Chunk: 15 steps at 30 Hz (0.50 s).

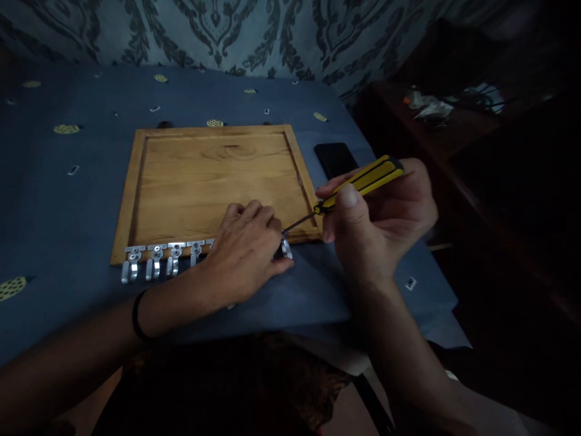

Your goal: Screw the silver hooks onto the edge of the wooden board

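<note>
A framed wooden board [213,181] lies on the blue cloth, with a row of metal hooks [176,257] along its near edge. My right hand [376,218] grips a yellow and black screwdriver [363,181], its shaft slanting down left to the board's near right part. The screwdriver's tip is close to my left fingers, and what it touches is hard to make out. My left hand [247,251] rests over the near edge, fingers curled around a metal hook [285,247] at the right end of the row. Part of the row is hidden under this hand.
A black flat object [336,159] lies right of the board, beside my right hand. The blue patterned cloth [68,200] covers the surface up to a patterned backdrop [218,30]. At far right, a dark wooden surface [472,130] bears a crumpled plastic bag [429,106].
</note>
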{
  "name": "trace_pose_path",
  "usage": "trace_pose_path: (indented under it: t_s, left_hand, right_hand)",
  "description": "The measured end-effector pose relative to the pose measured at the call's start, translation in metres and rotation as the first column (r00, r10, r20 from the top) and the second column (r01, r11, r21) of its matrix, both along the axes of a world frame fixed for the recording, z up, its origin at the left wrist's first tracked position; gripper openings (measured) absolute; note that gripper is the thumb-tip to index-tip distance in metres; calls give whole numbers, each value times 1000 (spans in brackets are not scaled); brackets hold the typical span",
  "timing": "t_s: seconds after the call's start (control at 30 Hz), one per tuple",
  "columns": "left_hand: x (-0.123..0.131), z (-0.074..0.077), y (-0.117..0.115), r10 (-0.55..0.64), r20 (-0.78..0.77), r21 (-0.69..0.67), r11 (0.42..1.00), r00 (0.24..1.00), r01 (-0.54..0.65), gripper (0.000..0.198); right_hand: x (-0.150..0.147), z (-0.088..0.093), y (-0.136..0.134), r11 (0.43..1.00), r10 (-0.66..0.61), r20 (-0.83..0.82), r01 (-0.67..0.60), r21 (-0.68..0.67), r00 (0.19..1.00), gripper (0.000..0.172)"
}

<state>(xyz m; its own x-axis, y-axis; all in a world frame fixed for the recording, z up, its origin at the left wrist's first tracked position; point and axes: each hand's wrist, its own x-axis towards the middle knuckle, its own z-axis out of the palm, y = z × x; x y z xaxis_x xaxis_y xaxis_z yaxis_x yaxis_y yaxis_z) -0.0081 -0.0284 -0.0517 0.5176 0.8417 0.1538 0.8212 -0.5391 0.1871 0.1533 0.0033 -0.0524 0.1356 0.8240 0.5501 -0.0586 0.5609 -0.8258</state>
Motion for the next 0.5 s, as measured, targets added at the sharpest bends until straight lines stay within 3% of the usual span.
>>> trace_pose_path:
  t_s: [0.5]
  left_hand:
    - [0,-1,-1,-1,2,8,1000,1000,1,34]
  right_hand:
    - [2,-1,-1,998,64,20,-64,-3,998,21]
